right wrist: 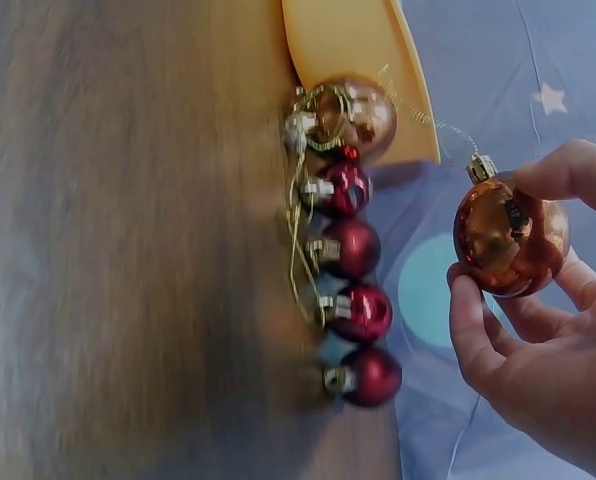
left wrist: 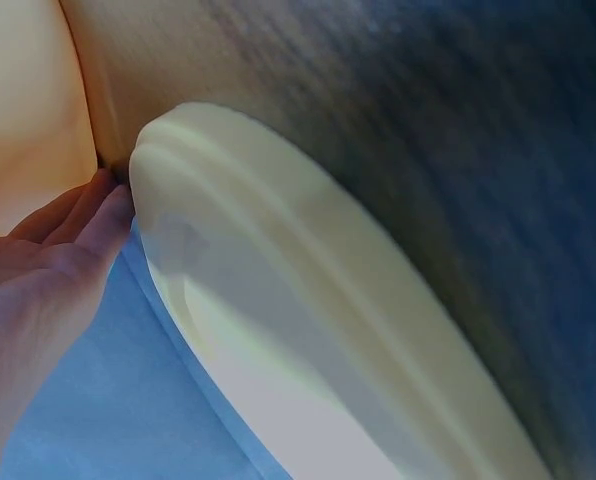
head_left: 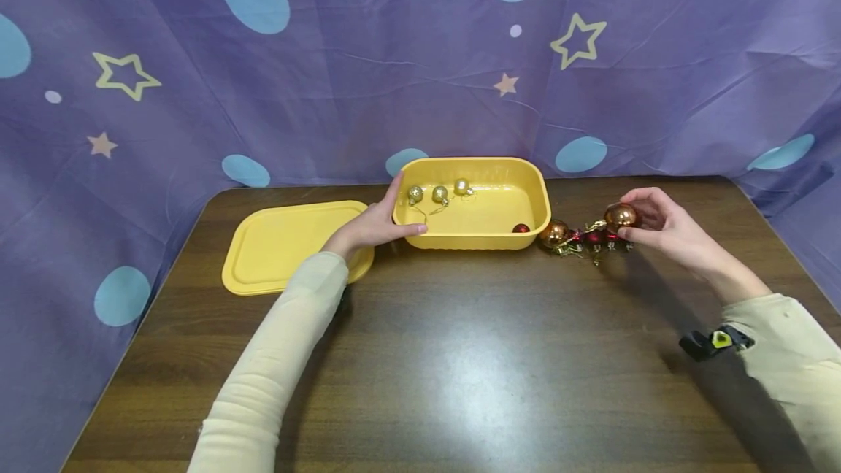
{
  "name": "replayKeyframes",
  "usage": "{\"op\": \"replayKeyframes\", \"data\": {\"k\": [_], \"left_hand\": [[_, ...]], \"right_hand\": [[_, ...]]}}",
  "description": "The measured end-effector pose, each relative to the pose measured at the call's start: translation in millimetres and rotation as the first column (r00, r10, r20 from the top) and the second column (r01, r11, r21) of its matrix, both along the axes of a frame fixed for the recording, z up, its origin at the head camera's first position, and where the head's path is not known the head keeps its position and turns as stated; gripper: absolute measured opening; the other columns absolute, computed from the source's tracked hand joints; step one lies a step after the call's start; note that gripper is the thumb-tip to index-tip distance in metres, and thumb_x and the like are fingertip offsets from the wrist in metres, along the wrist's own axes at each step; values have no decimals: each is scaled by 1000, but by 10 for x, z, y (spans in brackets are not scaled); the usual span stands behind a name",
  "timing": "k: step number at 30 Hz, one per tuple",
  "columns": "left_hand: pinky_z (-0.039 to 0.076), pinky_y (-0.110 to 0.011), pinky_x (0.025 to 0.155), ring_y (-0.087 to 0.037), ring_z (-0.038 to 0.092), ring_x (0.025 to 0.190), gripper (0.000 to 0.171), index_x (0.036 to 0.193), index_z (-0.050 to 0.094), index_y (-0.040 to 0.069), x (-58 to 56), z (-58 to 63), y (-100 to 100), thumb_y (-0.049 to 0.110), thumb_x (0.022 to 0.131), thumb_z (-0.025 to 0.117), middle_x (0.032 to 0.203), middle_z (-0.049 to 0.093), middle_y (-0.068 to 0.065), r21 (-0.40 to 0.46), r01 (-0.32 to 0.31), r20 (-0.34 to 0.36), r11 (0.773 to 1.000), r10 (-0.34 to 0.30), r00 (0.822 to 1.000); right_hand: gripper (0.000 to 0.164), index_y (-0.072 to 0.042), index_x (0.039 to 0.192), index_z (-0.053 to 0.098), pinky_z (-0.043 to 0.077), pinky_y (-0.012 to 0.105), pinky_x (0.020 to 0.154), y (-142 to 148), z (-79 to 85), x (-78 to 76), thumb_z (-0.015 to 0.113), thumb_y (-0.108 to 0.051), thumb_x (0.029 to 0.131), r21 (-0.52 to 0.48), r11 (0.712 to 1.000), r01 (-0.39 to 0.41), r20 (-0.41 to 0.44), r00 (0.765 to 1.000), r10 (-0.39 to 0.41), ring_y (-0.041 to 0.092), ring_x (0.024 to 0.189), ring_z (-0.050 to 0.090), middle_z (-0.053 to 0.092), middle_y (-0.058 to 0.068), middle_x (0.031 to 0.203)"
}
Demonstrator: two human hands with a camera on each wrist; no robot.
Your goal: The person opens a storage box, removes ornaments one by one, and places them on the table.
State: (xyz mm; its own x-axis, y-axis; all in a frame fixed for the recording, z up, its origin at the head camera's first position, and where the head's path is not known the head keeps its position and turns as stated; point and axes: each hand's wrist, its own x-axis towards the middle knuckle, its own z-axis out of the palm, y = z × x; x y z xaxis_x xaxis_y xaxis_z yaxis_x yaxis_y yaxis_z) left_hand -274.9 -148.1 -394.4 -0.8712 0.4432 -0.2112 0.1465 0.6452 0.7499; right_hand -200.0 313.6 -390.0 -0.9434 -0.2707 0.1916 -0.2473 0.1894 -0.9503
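Observation:
My right hand (head_left: 670,228) pinches a shiny copper Christmas bauble (right wrist: 508,235) between thumb and fingers, raised above the table at the right. Its gold cap and string point left. Below it, a second copper bauble (head_left: 555,233) lies against the yellow box (head_left: 473,241), beside a row of small red baubles (right wrist: 353,250). At the box's left end, my left hand (head_left: 374,225) holds the wall, thumb over the front corner and fingers along the outside. Inside the box are three small gold baubles (head_left: 439,195) at the left and a red bauble (head_left: 521,228) near the front right.
A yellow lid (head_left: 282,247) lies on the brown wooden table (head_left: 460,356), left of the box and partly under my left forearm. Behind the table hangs a purple curtain (head_left: 407,57) with stars and blue spots, close to its back edge.

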Motion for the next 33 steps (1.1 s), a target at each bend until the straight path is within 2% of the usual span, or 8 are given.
{"op": "replayKeyframes", "data": {"k": [13,18,22,28,33], "left_hand": [[26,-48,110,-40,33,134,113,153,-18,29,-8,-1,-8,44,85,72,152,20,-29,-23,12,-22,1000,-12,1000],[24,-47,111,-39,31,135,113,153,-18,29,-9,-1,-9,43,86,72,153,18,-28,-18,11,-23,1000,-11,1000],[22,-47,111,-39,28,137,113,152,-18,30,-1,-3,-12,44,85,72,155,14,-26,-10,11,-12,1000,-11,1000],[23,-47,111,-38,29,137,113,152,-19,31,0,-15,-8,44,85,72,156,14,-24,-6,12,-10,1000,-12,1000],[24,-48,111,-38,30,136,113,152,-19,34,0,-14,-2,44,85,72,155,15,-24,-2,13,-7,1000,-13,1000]], "right_hand": [[52,-8,117,53,42,7,81,334,-164,115,58,26,78,129,989,66,-91,994,-55,-6,98,56,61,-16,107],[56,-2,118,51,43,8,82,449,-248,110,52,33,74,81,996,24,-137,991,-13,-2,99,57,59,-9,109],[57,4,119,47,42,8,80,516,-320,96,51,35,71,135,991,16,-180,984,8,-2,97,56,57,-10,111],[56,9,120,42,43,7,78,562,-376,78,52,34,71,200,979,36,-198,980,5,-3,95,55,55,-11,110],[57,9,121,42,43,7,77,599,-403,69,52,34,72,223,974,44,-182,983,-3,-4,94,55,53,-10,110]]}}
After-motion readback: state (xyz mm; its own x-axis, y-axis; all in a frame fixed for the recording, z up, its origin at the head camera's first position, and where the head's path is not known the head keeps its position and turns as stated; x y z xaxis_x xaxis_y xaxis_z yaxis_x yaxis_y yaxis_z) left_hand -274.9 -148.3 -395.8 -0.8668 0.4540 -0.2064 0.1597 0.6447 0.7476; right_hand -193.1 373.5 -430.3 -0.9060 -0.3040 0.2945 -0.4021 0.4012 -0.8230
